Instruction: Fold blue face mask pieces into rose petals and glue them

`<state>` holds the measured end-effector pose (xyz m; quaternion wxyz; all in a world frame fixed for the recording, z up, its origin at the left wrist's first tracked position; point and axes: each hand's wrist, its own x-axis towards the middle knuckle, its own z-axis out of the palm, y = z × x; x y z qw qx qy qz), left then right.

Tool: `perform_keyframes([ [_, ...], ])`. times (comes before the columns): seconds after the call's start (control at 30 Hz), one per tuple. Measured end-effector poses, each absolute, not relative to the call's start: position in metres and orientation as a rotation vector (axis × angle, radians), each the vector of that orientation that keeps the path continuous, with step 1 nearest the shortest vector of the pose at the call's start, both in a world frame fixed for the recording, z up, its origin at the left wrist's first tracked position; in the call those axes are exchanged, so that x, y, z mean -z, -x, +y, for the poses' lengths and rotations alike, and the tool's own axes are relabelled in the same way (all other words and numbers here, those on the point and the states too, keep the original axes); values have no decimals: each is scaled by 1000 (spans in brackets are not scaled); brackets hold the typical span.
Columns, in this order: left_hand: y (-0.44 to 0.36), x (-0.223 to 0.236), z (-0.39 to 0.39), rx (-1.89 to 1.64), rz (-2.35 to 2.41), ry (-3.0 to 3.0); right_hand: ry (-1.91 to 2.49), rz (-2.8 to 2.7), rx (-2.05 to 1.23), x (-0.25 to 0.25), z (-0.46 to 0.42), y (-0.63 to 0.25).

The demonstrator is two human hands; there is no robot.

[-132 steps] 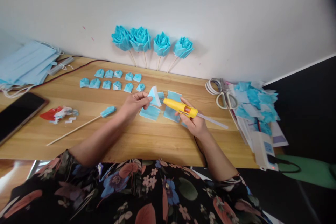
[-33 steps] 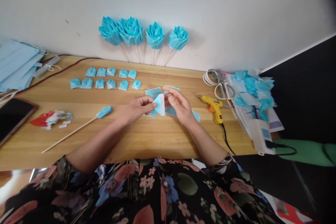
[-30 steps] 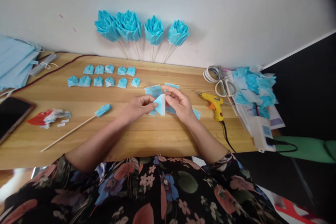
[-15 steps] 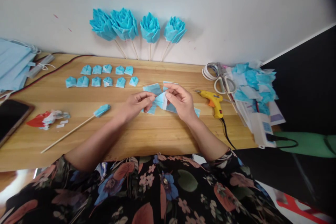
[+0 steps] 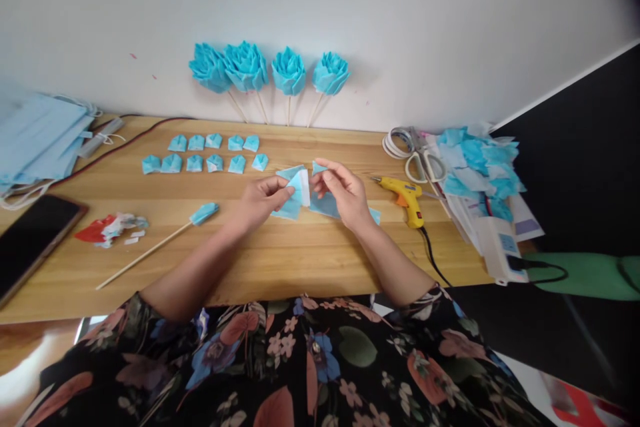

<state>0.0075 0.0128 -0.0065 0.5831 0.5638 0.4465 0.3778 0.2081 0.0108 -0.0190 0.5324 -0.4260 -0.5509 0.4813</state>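
My left hand (image 5: 263, 199) pinches a folded light-blue piece of mask fabric (image 5: 299, 187) between thumb and fingers. A white strip runs along the right edge of that piece. Just to the right, my right hand (image 5: 346, 195) hovers with its fingers loosely bent and apart; a small gap separates it from the fabric. Flat blue fabric squares (image 5: 327, 205) lie on the table beneath both hands, partly covered by them. To the left lies a wooden stick (image 5: 145, 257) tipped with a rolled blue bud (image 5: 204, 213).
Folded blue petals (image 5: 194, 163) lie in two rows. Several blue flowers (image 5: 289, 72) on sticks lean against the wall. At right are a yellow glue gun (image 5: 407, 197), scissors (image 5: 424, 165), tape rolls (image 5: 397, 143) and fabric scraps (image 5: 480, 160). A phone (image 5: 37, 240) and masks (image 5: 45, 137) are at left.
My right hand has let go of the folded piece's white edge and come slightly away from it. The piece stays in my left hand. The view has shifted a little.
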Motion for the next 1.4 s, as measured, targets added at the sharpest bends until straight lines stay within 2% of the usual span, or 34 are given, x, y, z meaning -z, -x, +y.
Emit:
perform_keyframes([
  [0.17, -8, 8, 15, -997, 1069, -1232, 1035, -1327, -1131, 22, 13, -208],
  [0.7, -9, 4, 15, -1058, 1064, -1200, 1083, -1564, -1224, 18, 9, -207],
  [1.1, -12, 13, 15, -1033, 1039, -1238, 1204, -1776, -948, 13, 7, -203],
  [1.27, 9, -26, 13, -1189, 1098, -1402, 1238, -1708, -714, 4, 9, -215],
  [1.4, 56, -70, -13, -1244, 1384, -1881, 1288, -1719, -501, 0, 13, -224],
])
